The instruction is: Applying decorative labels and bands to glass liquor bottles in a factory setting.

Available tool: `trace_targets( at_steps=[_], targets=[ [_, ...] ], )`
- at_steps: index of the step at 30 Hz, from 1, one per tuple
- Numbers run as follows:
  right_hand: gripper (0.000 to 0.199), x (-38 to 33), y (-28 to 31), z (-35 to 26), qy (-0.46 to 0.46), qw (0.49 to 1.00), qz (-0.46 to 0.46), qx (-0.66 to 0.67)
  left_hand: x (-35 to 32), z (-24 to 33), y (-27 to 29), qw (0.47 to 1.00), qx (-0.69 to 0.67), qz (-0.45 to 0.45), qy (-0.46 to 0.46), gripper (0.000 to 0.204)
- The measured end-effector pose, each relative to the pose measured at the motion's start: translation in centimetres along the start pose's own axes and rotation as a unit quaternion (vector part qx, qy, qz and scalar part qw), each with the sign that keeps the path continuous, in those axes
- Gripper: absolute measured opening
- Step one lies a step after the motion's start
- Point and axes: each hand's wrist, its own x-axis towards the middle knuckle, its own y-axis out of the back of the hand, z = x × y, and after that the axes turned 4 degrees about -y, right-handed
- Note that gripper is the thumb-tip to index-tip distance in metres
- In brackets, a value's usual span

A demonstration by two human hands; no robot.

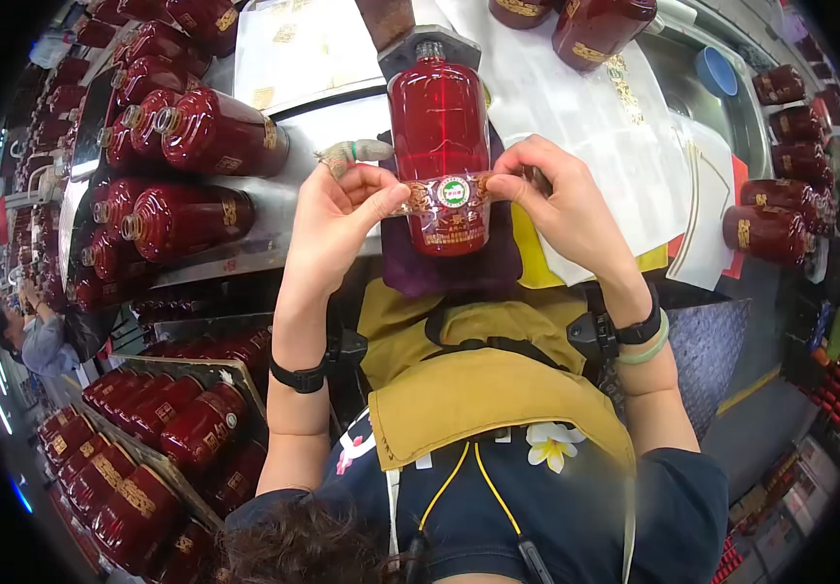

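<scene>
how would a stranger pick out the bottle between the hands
Above the mustard apron is a purple cloth. The red glass bottle has its base over it, neck pointing forward. Only here do left hand and right hand pinch a clear label strip across the bottle.

Bright light glints off the bottle [439, 144]; edges bend darkly.

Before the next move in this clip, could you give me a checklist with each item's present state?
1. Left hand pinching one end of the clear strip: ok.
2. Right hand pinching the other end: ok.
3. Strip spanning the lower part of the red bottle: ok.
4. Bottle's neck pointing away from the person, base end over the purple cloth: ok.
5. Strip's middle touching the bottle: cannot tell.
</scene>
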Motion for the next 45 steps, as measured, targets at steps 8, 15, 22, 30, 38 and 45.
trace_targets(
  at_steps=[8,15,22,30,38,45],
  targets=[
    [0.016,0.03,-0.08,0.31,0.016,1.0,0.005,-0.001,0.1,0.08,-0.04,1.0,0.009,0.004,0.004,0.044],
    [0.016,0.06,-0.13,0.42,0.016,1.0,0.005,0.007,0.23,-0.03,0.11,1.0,0.008,-0.001,0.001,0.045],
    [0.016,0.11,-0.21,0.57,0.025,1.0,0.009,0.005,0.24,-0.11,0.13,1.0,0.013,0.007,0.003,0.046],
    [0.016,0.04,-0.12,0.51,0.023,1.0,0.008,0.008,0.25,-0.16,0.07,1.0,0.01,0.01,0.0,0.044],
    [0.015,0.06,-0.06,0.27,0.015,1.0,0.007,0.01,0.32,-0.05,0.0,1.0,0.01,0.013,0.01,0.046],
    [0.015,0.08,-0.08,0.6,0.012,1.0,0.007,0.003,0.28,-0.06,0.07,1.0,0.012,0.004,0.008,0.046]
  ],
)
